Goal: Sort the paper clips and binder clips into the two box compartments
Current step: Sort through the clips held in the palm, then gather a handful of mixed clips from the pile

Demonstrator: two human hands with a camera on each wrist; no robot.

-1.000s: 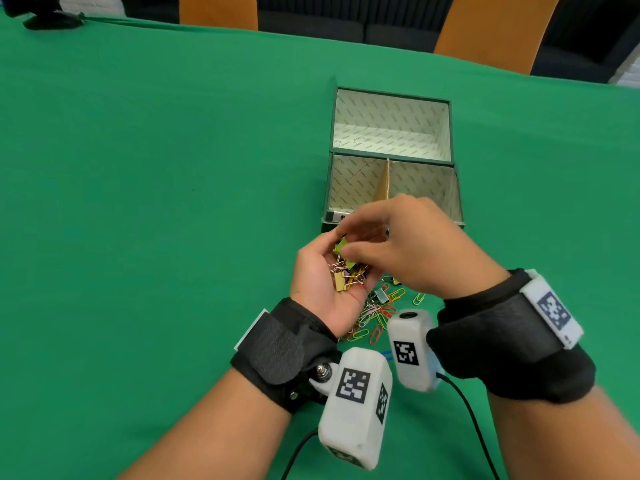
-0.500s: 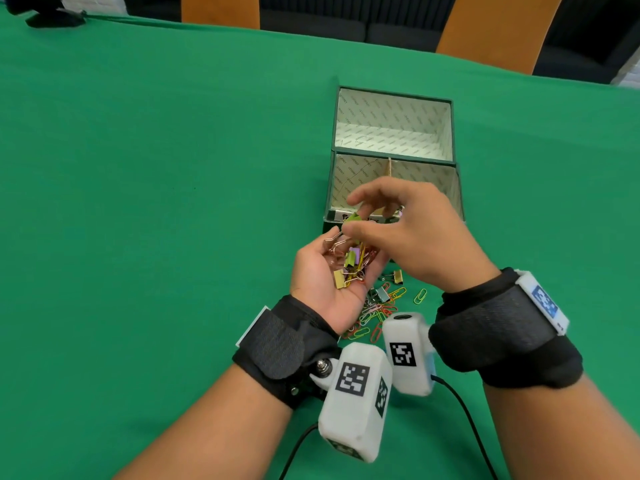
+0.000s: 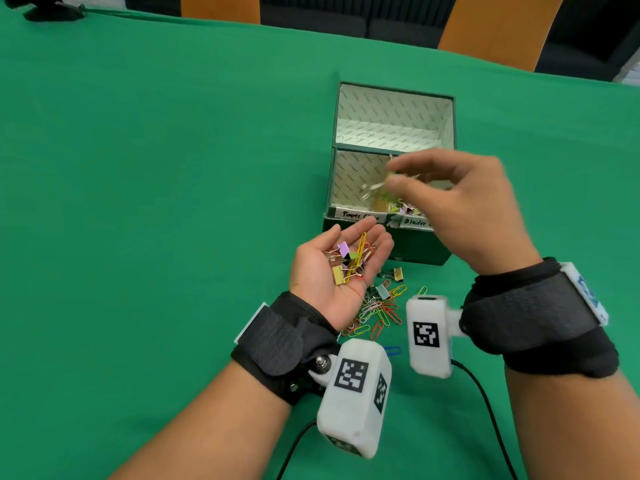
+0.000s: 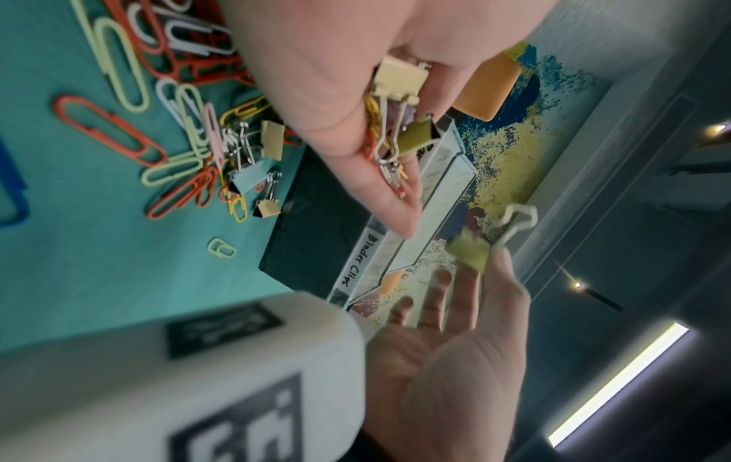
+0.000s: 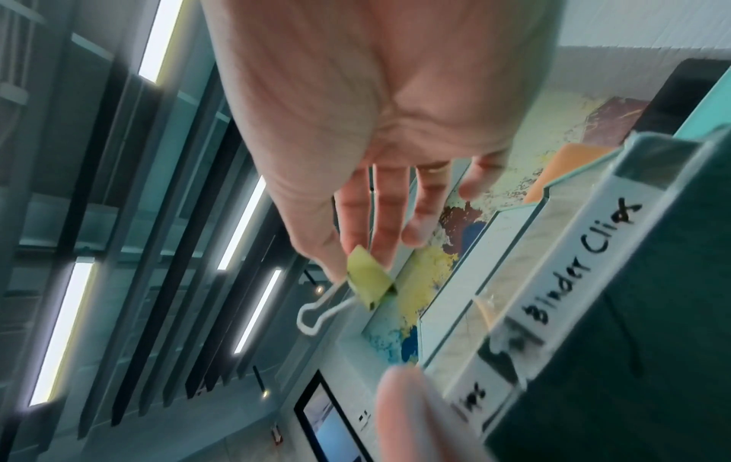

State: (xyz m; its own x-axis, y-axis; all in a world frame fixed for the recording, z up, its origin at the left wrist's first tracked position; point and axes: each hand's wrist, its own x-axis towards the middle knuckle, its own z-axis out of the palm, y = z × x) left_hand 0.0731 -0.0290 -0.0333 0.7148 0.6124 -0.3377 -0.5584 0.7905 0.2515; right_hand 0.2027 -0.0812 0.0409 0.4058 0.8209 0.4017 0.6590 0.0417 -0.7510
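Note:
My left hand (image 3: 346,247) lies palm up just in front of the box, loosely cupped under a small heap of mixed clips (image 3: 349,261): yellow, purple and green binder clips tangled with coloured paper clips. My right hand (image 3: 394,174) hovers over the dark green box (image 3: 415,247), above the divider between its two front compartments. Its fingers are spread and straight. A green binder clip (image 5: 370,283) hangs blurred at the index fingertip, with the thumb well apart from it. Several binder clips (image 3: 403,207) lie in the right compartment, labelled "Binder Clips" (image 3: 415,222); the left one reads "Paper Clips" (image 3: 356,214).
A loose pile of paper clips and a few binder clips (image 3: 381,306) lies on the green cloth between my wrists. The box's hinged lid (image 3: 394,116) lies open behind the compartments. Orange chair backs stand beyond the far table edge.
My right hand picked a green binder clip out of my left palm and carried it up over the box; its fingers have spread. The left hand stayed cupped in place.

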